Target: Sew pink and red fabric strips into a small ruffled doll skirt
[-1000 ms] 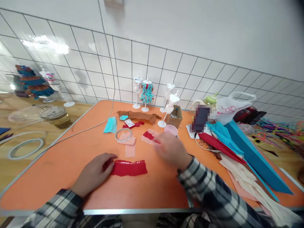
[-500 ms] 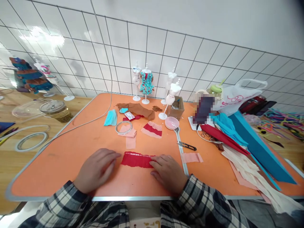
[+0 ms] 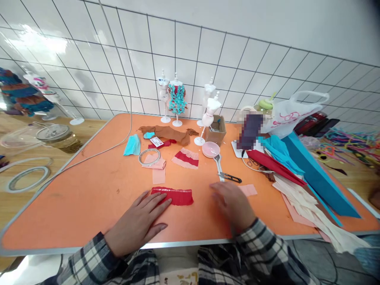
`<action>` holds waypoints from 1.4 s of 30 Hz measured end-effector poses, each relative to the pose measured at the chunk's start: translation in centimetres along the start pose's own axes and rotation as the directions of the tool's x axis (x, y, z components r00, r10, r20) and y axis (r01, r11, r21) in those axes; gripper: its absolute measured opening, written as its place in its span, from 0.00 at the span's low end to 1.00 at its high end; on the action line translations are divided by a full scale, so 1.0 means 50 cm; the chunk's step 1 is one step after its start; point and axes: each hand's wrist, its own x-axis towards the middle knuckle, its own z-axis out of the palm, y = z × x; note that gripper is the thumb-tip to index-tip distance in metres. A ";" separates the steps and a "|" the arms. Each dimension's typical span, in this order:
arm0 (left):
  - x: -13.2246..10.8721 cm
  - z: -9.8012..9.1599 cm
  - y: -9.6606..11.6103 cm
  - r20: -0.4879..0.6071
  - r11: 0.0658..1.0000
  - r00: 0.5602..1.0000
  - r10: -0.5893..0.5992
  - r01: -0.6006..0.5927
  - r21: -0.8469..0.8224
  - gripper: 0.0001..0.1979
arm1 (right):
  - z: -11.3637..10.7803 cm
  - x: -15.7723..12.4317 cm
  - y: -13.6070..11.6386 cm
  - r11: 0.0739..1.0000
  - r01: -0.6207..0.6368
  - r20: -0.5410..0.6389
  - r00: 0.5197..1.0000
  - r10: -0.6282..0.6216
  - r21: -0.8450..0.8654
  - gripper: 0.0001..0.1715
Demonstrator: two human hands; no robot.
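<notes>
A red fabric strip (image 3: 181,196) with a shiny band along its upper edge lies flat on the orange table (image 3: 97,198). My left hand (image 3: 142,219) rests palm down, its spread fingertips on the strip's left end. My right hand (image 3: 233,204), blurred, is off to the right of the strip, near a pale pink piece (image 3: 248,190) and the black snips (image 3: 230,177); its fingers are smeared by motion. Behind the strip lie a pink and red piece (image 3: 186,158) and a ring of tape (image 3: 149,157) on pink fabric (image 3: 158,176).
Small white dress forms (image 3: 177,99) stand at the back beside a cardboard box (image 3: 217,130). A pink bowl (image 3: 211,149) is in front of the box. Fabric strips (image 3: 297,198), a pixelated phone-like object and a plastic bag (image 3: 292,114) fill the right side. A cable (image 3: 89,160) crosses the left.
My left hand has moved right onto the strip's left end. My right hand has let go of the strip's right end and moved right. The camera view has shifted slightly.
</notes>
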 end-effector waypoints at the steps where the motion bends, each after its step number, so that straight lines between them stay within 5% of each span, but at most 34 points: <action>1: 0.004 0.000 0.005 -0.017 1.000 1.000 0.009 -0.009 0.020 0.30 | -0.018 -0.004 0.033 0.993 -0.107 -0.028 0.994 0.106 -0.045 0.19; 3: 0.015 -0.001 0.017 -0.055 0.998 0.998 0.028 -0.025 0.052 0.29 | -0.049 -0.015 0.102 0.942 -0.309 -0.053 0.951 0.304 -0.132 0.20; 7: 0.039 -0.006 0.039 -0.142 0.996 0.987 0.080 -0.073 0.055 0.24 | -0.076 -0.039 0.206 0.865 -0.462 0.043 0.877 0.479 -0.196 0.23; 11: 0.050 -0.017 0.046 -0.176 0.992 0.977 0.121 -0.127 -0.022 0.18 | -0.071 -0.055 0.245 0.802 -0.551 0.173 0.788 0.591 -0.230 0.25; 14: 0.050 -0.031 0.039 -0.158 0.985 0.985 0.075 -0.098 -0.145 0.18 | -0.074 -0.056 0.243 0.797 -0.572 0.313 0.734 0.603 -0.195 0.14; 19: 0.101 -0.068 0.038 -0.076 0.851 0.991 -0.107 0.051 -0.523 0.27 | -0.114 -0.016 0.141 0.902 -0.422 0.321 0.869 0.376 0.086 0.07; 22: 0.188 -0.089 0.055 0.086 0.637 0.987 -0.134 0.152 -0.756 0.50 | -0.146 0.039 0.025 0.877 -0.337 0.424 0.888 0.175 0.343 0.08; 24: 0.247 -0.097 0.069 0.178 0.478 0.979 -0.098 0.203 -0.855 0.57 | -0.163 0.079 -0.041 0.868 -0.252 0.373 0.924 0.085 0.427 0.06; 27: 0.300 -0.098 0.075 0.254 0.321 0.967 -0.024 0.248 -0.914 0.36 | -0.175 0.124 -0.092 0.888 -0.190 0.226 0.969 0.101 0.419 0.05; 31: 0.293 -0.095 0.055 0.359 0.177 0.926 -0.116 0.375 -0.910 0.20 | -0.176 0.141 -0.091 0.852 -0.190 0.186 0.976 0.112 0.487 0.07; 35: 0.262 -0.106 0.033 0.407 0.184 0.907 -0.110 0.421 -0.888 0.23 | -0.160 0.141 -0.074 0.761 -0.246 0.234 0.964 0.127 0.601 0.09; 38: 0.246 -0.119 0.012 0.401 0.212 0.900 -0.172 0.431 -0.877 0.23 | -0.139 0.147 -0.065 0.611 -0.341 0.323 0.935 0.144 0.714 0.12; 42: 0.229 -0.135 -0.032 0.368 0.369 0.888 -0.274 0.451 -0.813 0.24 | -0.104 0.159 -0.049 0.464 -0.431 0.404 0.900 0.163 0.774 0.23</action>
